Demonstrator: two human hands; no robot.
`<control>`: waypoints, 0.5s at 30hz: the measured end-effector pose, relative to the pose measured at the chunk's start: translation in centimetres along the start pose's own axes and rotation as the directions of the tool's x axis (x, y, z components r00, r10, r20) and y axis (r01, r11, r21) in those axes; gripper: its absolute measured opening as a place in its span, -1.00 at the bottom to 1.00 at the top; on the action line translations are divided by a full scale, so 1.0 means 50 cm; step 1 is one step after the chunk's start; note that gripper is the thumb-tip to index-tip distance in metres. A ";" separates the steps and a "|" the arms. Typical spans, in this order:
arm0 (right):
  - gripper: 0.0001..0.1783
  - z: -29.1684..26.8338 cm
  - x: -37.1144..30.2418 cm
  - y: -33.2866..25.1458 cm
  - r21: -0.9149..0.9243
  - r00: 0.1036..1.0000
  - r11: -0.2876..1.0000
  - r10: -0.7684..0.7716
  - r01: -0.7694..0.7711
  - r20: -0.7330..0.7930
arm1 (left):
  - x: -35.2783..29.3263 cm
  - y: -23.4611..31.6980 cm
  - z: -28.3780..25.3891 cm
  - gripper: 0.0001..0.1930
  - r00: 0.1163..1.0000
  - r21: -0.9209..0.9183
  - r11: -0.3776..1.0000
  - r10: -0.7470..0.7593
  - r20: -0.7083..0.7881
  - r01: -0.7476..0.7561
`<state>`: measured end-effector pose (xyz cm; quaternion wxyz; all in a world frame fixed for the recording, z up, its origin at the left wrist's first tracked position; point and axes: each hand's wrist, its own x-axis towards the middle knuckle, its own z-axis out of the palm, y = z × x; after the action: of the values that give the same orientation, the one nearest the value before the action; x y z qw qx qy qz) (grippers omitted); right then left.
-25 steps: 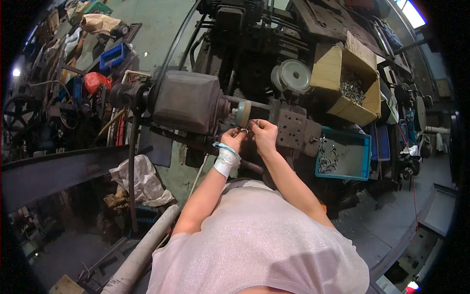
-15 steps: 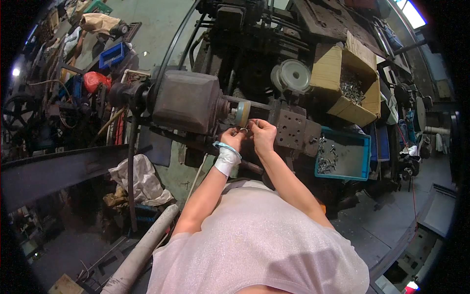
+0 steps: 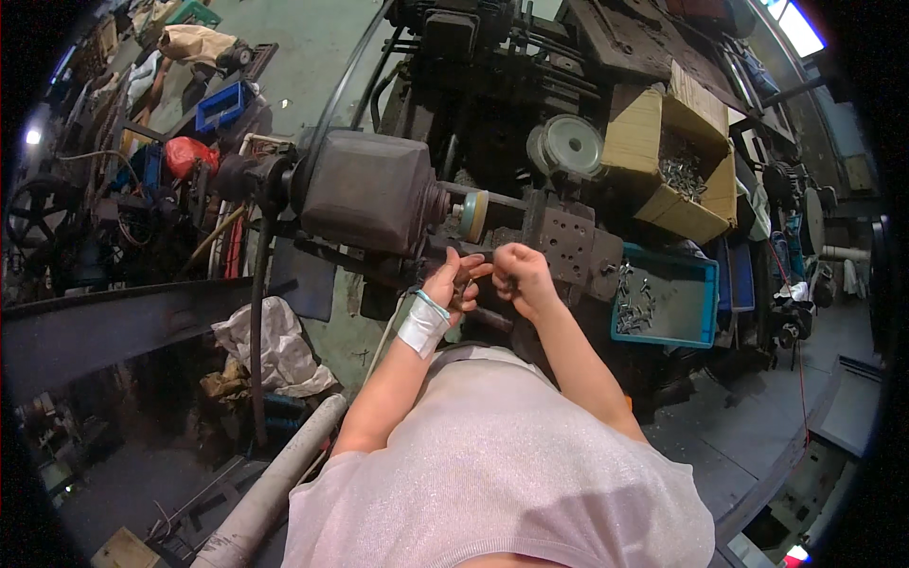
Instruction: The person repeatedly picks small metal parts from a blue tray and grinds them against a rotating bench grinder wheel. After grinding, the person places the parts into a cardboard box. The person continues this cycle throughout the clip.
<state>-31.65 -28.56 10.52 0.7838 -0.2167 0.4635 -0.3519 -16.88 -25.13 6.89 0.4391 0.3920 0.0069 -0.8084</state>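
Observation:
My left hand point(image 3: 449, 286), with a white wrap and a pale blue band at the wrist, is in front of the machine. Its thumb points up, and its fingers curl loosely around something small and dark that I cannot make out. Close on its right, my right hand point(image 3: 524, 278) is closed, and whatever its fingers pinch is hidden. Just beyond both hands is a round wheel point(image 3: 474, 216) with a tan and blue-green rim, on the spindle of a dark motor housing point(image 3: 367, 191). Neither hand touches the wheel.
Right of my hands stands a drilled metal block point(image 3: 568, 244). A turquoise tray point(image 3: 677, 322) holds several small metal parts, and an open cardboard box point(image 3: 632, 142) beyond it holds more. A pale round pulley point(image 3: 574, 145) sits behind the block. A grey pipe point(image 3: 275, 483) slants at the lower left.
Both hands have drawn back from the wheel towards my body. The left hand's fingers have loosened and its thumb has lifted; the right hand has moved right and curled closed.

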 end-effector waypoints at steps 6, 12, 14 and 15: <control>-0.80 0.025 -0.010 0.043 -0.762 0.932 0.570 -0.342 0.307 0.119 | 0.002 -0.012 0.000 -0.50 0.997 0.069 0.998 -0.002 -0.078 0.008; -0.83 0.000 -0.001 0.056 -0.817 0.821 0.366 -0.531 0.446 0.210 | -0.012 -0.005 0.005 -0.52 0.998 0.127 0.990 0.057 0.030 -0.061; -0.83 -0.011 0.007 0.056 -0.687 0.902 0.638 -0.427 0.349 0.063 | -0.016 -0.002 0.009 -0.56 0.996 0.184 0.979 0.077 0.044 -0.083; -0.82 -0.016 0.010 0.053 -0.595 0.935 0.751 -0.355 0.286 0.001 | -0.020 -0.001 0.014 -0.59 0.995 0.240 0.966 0.094 0.028 -0.098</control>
<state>-31.26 -27.20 8.09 0.5787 -0.5040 0.5482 -0.3325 -17.05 -24.66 7.98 0.4268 0.4359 -0.1138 -0.7841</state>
